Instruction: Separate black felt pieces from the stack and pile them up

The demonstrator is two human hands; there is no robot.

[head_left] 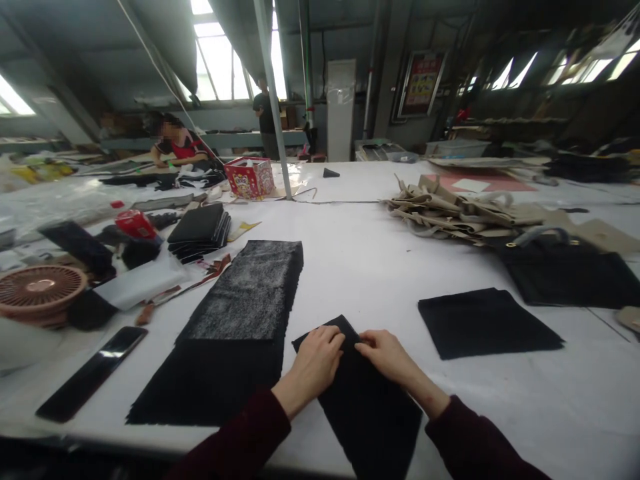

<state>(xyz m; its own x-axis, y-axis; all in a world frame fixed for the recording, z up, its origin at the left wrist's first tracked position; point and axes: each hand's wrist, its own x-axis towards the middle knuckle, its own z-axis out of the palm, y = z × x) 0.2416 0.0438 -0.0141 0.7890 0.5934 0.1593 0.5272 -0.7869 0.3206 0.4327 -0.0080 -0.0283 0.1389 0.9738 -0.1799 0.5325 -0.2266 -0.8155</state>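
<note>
A black fabric piece lies on the white table right in front of me. My left hand rests on its upper part with the fingers curled down onto the cloth. My right hand pinches the same piece near its top edge, thumb against fingers. Both hands meet close to the fabric's far corner. To the left lies a long stack of black fabric pieces, its upper half with a greyish sheen. A separate black fabric square lies flat to the right.
A black phone lies at the left edge, beside a round pink fan. A black handbag and a pile of beige bag parts sit at the right. A small black stack and a red box lie further back. A person works at the far left.
</note>
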